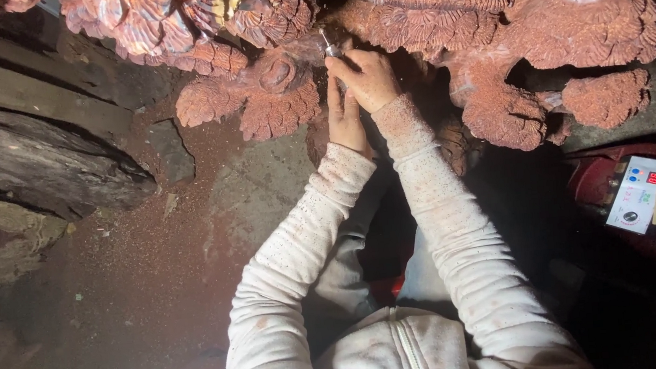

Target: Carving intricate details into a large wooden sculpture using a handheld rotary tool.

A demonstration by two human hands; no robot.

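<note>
While both dust-speckled white sleeves (324,232) reach forward from the body, the two hands meet at a single spot, which looks like a way of steadying fine work. Nearest, the left hand (347,119) lies just beneath the right, its fingers (335,97) held straight and pressed together against the underside of the other hand, seemingly as a brace. Just above it the right hand (370,78) is curled, its fingers (349,65) pinching a slim metal rotary tool (329,47) close to the tip, pen-fashion, probably for control. Beyond the fingertips the tool's tip touches the reddish wood carving (278,70), a big sculpture of layered, ruffled, fan-like lobes with fine ribbed grooves; it spreads left and right of the fingers and on past them out of view. Left of the fingers and below the carving, red sawdust (189,220) covers the floor, likely shed from the cutting, next to dark rough logs (41,162). Well to the right of the fingers sits a red machine with a pale control panel (638,197).
</note>
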